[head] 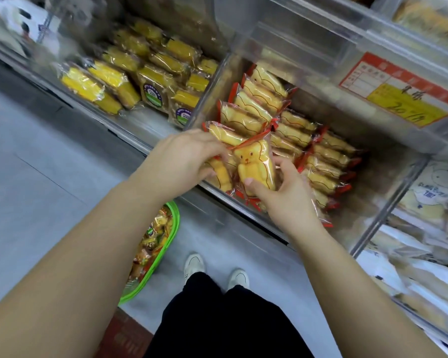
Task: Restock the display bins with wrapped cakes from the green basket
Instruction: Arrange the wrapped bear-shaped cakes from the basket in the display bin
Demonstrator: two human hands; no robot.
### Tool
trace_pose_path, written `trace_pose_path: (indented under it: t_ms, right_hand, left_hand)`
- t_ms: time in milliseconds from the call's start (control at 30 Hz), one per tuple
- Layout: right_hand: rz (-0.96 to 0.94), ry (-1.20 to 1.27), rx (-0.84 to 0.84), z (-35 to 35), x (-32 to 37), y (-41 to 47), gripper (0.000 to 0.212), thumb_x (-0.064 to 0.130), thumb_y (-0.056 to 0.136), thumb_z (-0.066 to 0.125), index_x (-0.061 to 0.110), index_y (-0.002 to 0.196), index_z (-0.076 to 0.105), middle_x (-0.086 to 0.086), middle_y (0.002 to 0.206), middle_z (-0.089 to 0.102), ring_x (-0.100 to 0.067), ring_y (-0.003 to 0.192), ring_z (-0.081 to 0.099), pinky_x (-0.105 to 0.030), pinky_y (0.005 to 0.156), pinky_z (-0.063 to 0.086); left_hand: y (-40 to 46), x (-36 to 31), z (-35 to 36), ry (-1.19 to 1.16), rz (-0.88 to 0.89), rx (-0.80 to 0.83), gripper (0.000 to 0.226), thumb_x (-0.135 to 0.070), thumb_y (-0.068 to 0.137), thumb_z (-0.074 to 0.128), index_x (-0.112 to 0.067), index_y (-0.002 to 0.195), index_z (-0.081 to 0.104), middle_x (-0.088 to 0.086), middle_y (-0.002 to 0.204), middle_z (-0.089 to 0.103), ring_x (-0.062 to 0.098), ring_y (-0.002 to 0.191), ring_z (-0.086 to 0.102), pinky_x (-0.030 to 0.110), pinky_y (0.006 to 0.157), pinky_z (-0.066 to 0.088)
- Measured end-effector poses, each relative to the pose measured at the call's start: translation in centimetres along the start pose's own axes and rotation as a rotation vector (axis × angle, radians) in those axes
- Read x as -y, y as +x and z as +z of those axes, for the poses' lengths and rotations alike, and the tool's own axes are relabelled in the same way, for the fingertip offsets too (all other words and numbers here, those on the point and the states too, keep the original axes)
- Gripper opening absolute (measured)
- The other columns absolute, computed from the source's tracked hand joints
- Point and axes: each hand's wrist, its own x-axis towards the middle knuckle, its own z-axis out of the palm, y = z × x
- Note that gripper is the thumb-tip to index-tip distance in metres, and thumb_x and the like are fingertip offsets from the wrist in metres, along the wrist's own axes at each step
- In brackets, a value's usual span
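A bear-shaped wrapped cake (255, 165) is being gripped by both hands at the front edge of a clear display bin (388, 182). It is being pinched from below by the right hand (282, 195), with the thumb pressed against the lower front of the wrapper and the fingers curled behind it. The upper left corner of the same wrapper, at its red seal, is being held by the fingertips of the left hand (184, 157), which is closed over the packet's edge; a second bear cake (219, 174) is being partly covered beneath that hand, and whether it is also being gripped cannot be told.

The held cake is being kept upright, face toward the camera, just in front of rows of similar red-edged cakes (254, 104) that are being displayed on edge inside the bin. More of them are being stacked in a second row (321, 161) to the right.

In the neighbouring bin to the left, yellow wrapped cakes (109, 83) are being displayed, some with round labels. A red and yellow price tag (404, 91) is being shown on the shelf front above. White packets (435, 192) are being kept in the bin at far right.

The green basket (166, 244) is being left on the grey floor below the left forearm, with mixed wrapped cakes visible inside. White shoes (216, 270) and dark trousers are being seen beside it.
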Motion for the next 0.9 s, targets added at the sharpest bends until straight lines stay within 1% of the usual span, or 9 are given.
trace_pose_path:
  t_ms: [100, 133, 267, 367, 500, 600, 733, 833, 900]
  right_hand:
    - [0.052, 0.074, -0.026, -0.5, -0.3, 0.5, 0.036, 0.028, 0.078, 0.072, 0.035, 0.106, 0.050, 0.010, 0.096, 0.067, -0.008, 0.086, 0.066, -0.036, 0.080, 0.056]
    - [0.061, 0.090, -0.038, -0.8, -0.4, 0.7, 0.036, 0.027, 0.078, 0.072, 0.034, 0.106, 0.051, 0.009, 0.098, 0.067, -0.010, 0.088, 0.066, -0.037, 0.080, 0.056]
    - [0.073, 0.157, -0.056, -1.9, -0.9, 1.0, 0.034, 0.022, 0.078, 0.073, 0.033, 0.103, 0.053, 0.008, 0.100, 0.068, -0.002, 0.081, 0.067, -0.013, 0.062, 0.053]
    - [0.089, 0.148, -0.047, -2.5, -1.3, 0.8, 0.042, 0.022, 0.078, 0.073, 0.024, 0.115, 0.054, 0.008, 0.100, 0.068, -0.003, 0.084, 0.068, -0.012, 0.062, 0.053]
    - [0.068, 0.111, -0.096, -3.6, -1.7, 0.6, 0.037, 0.026, 0.076, 0.074, 0.028, 0.110, 0.058, 0.009, 0.095, 0.071, -0.004, 0.084, 0.068, -0.023, 0.072, 0.056]
    - [0.046, 0.098, -0.122, -4.4, -1.8, 0.7, 0.034, 0.028, 0.075, 0.074, 0.037, 0.103, 0.058, 0.016, 0.090, 0.071, 0.000, 0.083, 0.067, -0.020, 0.070, 0.054]
    - [0.048, 0.087, -0.133, -5.1, -1.5, 0.8, 0.049, 0.026, 0.075, 0.074, 0.023, 0.121, 0.058, 0.010, 0.099, 0.070, -0.004, 0.087, 0.068, -0.030, 0.077, 0.056]
    - [0.001, 0.039, -0.137, -5.5, -1.1, 0.7, 0.045, 0.021, 0.074, 0.075, 0.031, 0.112, 0.054, 0.024, 0.089, 0.061, 0.017, 0.075, 0.060, -0.007, 0.059, 0.049]
    - [-0.039, 0.014, -0.149, -5.5, -0.7, 0.5, 0.047, 0.018, 0.072, 0.076, 0.032, 0.108, 0.050, 0.024, 0.089, 0.057, 0.023, 0.075, 0.055, -0.001, 0.053, 0.042]
  left_hand:
    - [0.4, 0.0, 0.1, -0.012, -0.145, 0.078, 0.025, -0.012, 0.079, 0.069, -0.014, 0.103, 0.062, 0.003, 0.104, 0.062, 0.025, 0.099, 0.058, 0.030, 0.078, 0.041]
    - [0.7, -0.2, 0.0, 0.046, -0.201, 0.128, 0.024, -0.011, 0.082, 0.065, -0.011, 0.106, 0.059, 0.007, 0.102, 0.061, 0.028, 0.096, 0.058, 0.031, 0.074, 0.040]
    - [1.8, -1.0, 0.3, 0.244, -0.345, 0.252, 0.027, 0.001, 0.086, 0.051, -0.005, 0.112, 0.047, 0.012, 0.082, 0.052, 0.032, 0.079, 0.054, 0.037, 0.061, 0.041]
    - [2.3, -1.4, 0.8, 0.329, -0.349, 0.273, 0.036, 0.008, 0.083, 0.049, -0.004, 0.117, 0.048, 0.016, 0.099, 0.057, 0.035, 0.092, 0.058, 0.038, 0.063, 0.041]
    - [2.3, -1.1, 0.7, 0.375, -0.163, 0.217, 0.034, -0.011, 0.084, 0.063, -0.015, 0.117, 0.056, 0.004, 0.119, 0.054, 0.024, 0.114, 0.048, 0.038, 0.080, 0.047]
    - [2.6, -0.6, 0.2, 0.263, -0.199, 0.323, 0.028, -0.015, 0.086, 0.062, -0.019, 0.114, 0.059, 0.002, 0.118, 0.056, 0.024, 0.110, 0.053, 0.038, 0.087, 0.047]
    - [3.2, -1.1, 0.6, 0.339, -0.283, 0.351, 0.033, 0.006, 0.083, 0.050, -0.011, 0.110, 0.059, 0.012, 0.111, 0.058, 0.032, 0.100, 0.057, 0.038, 0.082, 0.048]
    - [3.6, -1.5, 0.8, 0.328, -0.292, 0.373, 0.042, 0.008, 0.080, 0.053, -0.012, 0.117, 0.057, 0.012, 0.117, 0.056, 0.030, 0.107, 0.054, 0.041, 0.090, 0.048]
    - [3.3, -1.0, 0.9, 0.214, -0.183, 0.248, 0.044, 0.008, 0.082, 0.056, -0.014, 0.119, 0.055, 0.009, 0.122, 0.052, 0.026, 0.113, 0.047, 0.041, 0.093, 0.045]
